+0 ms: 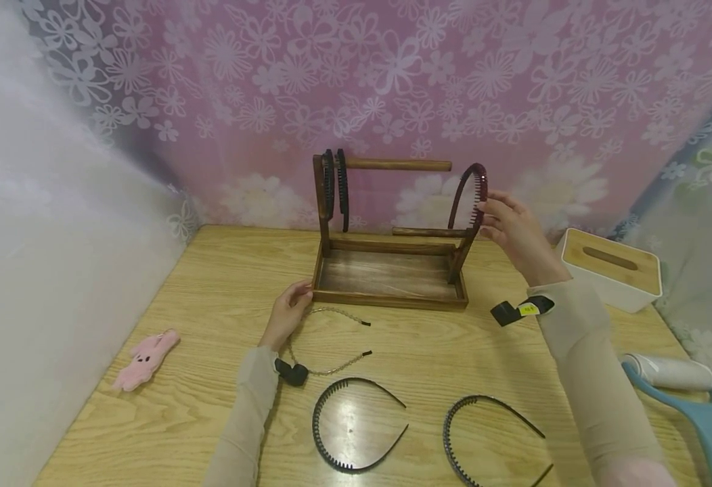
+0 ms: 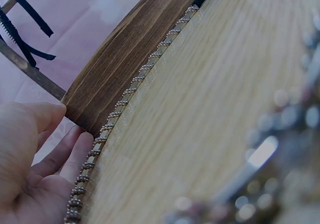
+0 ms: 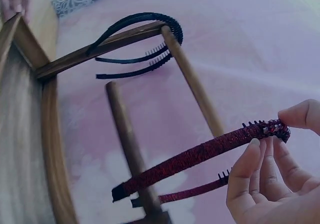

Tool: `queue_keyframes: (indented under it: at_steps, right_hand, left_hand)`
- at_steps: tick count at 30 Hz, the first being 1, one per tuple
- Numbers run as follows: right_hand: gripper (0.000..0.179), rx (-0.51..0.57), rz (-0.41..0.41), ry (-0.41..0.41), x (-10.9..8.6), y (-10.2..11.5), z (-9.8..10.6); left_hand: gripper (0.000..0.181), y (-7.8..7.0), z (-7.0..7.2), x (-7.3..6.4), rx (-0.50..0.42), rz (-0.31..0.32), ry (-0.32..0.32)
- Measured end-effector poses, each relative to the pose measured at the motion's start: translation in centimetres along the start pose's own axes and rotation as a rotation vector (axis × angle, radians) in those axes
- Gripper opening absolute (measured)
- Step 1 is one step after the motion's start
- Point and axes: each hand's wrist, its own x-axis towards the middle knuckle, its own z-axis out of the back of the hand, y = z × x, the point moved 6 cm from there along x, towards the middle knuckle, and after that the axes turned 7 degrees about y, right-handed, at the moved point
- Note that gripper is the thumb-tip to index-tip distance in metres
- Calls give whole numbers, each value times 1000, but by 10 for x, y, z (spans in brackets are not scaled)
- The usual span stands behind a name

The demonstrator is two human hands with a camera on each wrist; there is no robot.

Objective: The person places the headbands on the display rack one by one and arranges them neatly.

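Note:
My right hand (image 1: pixel 511 226) pinches a dark red, toothed headband (image 3: pixel 190 159) by its beaded curved top. The band's two ends straddle the lower right bar (image 1: pixel 429 233) of a wooden rack (image 1: pixel 386 299) in the right wrist view. With thumb and fingers, my left hand (image 1: pixel 287 314) grips the front left corner of the rack's tray base (image 2: pixel 110 74). Two black headbands (image 1: pixel 342 186) hang at the left end of the upper bar (image 1: pixel 405 164). A beaded headband (image 2: pixel 135 86) lies on the table against the tray's front, right beside my left fingers.
Two black toothed headbands, a left one (image 1: pixel 315 426) and a right one (image 1: pixel 447 433), lie near the table's front. A pink plush toy (image 1: pixel 149 358) lies at left. At right stand a white tissue box (image 1: pixel 606 287) with a wooden lid and a blue-handled lint roller (image 1: pixel 673 372). A floral curtain (image 1: pixel 392 81) hangs behind.

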Motion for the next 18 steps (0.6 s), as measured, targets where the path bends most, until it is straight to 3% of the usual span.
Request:
queue_keyframes:
  at_steps: [3, 9, 18]
  right_hand:
    - [19, 1, -3, -4, 11, 5, -7]
    - [15, 25, -27, 8, 34, 4, -26]
    - [20, -61, -97, 75, 59, -10, -69]
  left_hand:
    - [39, 12, 1, 5, 1, -6, -9]
    - [38, 10, 0, 5, 0, -16, -9]
    - [38, 13, 2, 7, 19, -27, -22]
